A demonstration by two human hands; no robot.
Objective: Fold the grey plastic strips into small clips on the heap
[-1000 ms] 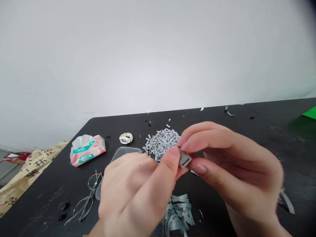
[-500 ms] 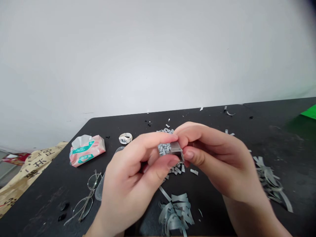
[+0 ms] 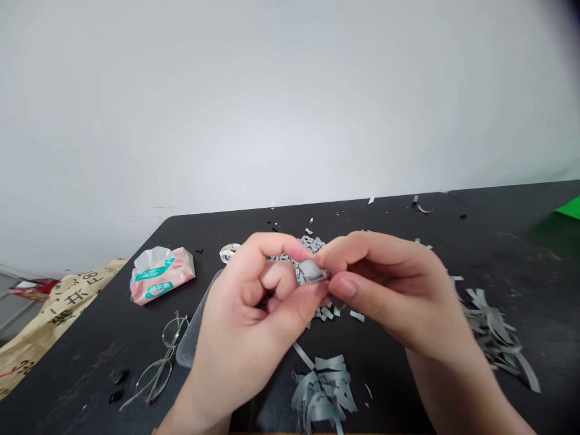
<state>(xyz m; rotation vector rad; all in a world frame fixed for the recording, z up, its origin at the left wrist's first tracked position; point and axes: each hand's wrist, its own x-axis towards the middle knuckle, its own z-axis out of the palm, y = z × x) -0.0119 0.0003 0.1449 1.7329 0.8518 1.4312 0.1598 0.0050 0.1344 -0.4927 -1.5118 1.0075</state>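
A small grey folded strip (image 3: 312, 271) is pinched between both hands above the table. My left hand (image 3: 251, 314) grips its left side with thumb and forefinger, the other fingers curled in. The thumb and fingertips of my right hand (image 3: 389, 296) close on its right end and hide part of it. Behind and below the hands is a pile of small folded grey pieces (image 3: 312, 243), partly covered by my fingers. Nearer to me lies a heap of grey strips (image 3: 322, 393).
On the left are a tissue pack (image 3: 162, 277), eyeglasses (image 3: 158, 362), a white watch (image 3: 228, 252) and a clear plastic container (image 3: 190, 344) partly behind my left hand. More grey strips (image 3: 496, 332) lie at right. A green item (image 3: 570, 207) sits at the far right edge.
The folded strip has turned and shifted slightly left between my fingers. My left forefinger bends more. More of the clear container shows, while the watch is partly covered.
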